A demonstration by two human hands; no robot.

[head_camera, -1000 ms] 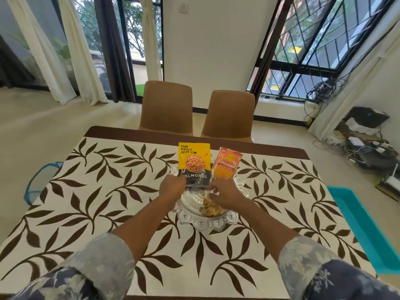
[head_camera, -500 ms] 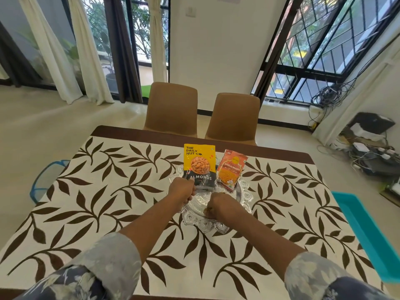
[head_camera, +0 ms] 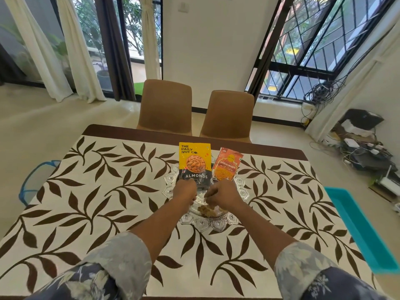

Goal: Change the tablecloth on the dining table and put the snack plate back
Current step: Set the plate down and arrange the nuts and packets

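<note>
**A:** Where is the snack plate (head_camera: 207, 224) now?

**B:** It sits on the leaf-pattern tablecloth (head_camera: 108, 191), in the centre of the frame, a little nearer to the upper edge of the table (head_camera: 151, 132). I judge that it is already set down and the task is near its end.

**A:** How does it lie from the hands?

**B:** Directly under them. The left hand (head_camera: 185, 192) is over the centre-left part of the plate, and the right hand (head_camera: 224, 197) is just beside it. The plate is round, so it has no long axis. Two packets stand on its upper part. The almonds packet (head_camera: 194, 163) is upright above the left hand. The orange packet (head_camera: 226, 167) is above the right hand and tilts to the right.

**A:** What do the hands hold?

**B:** Both have curled fingers. The left hand touches the bottom edge of the almonds packet, but I cannot tell if it pinches the packet. The right hand hangs over the loose snacks (head_camera: 207, 211), and I cannot tell if it grasps anything.
</note>
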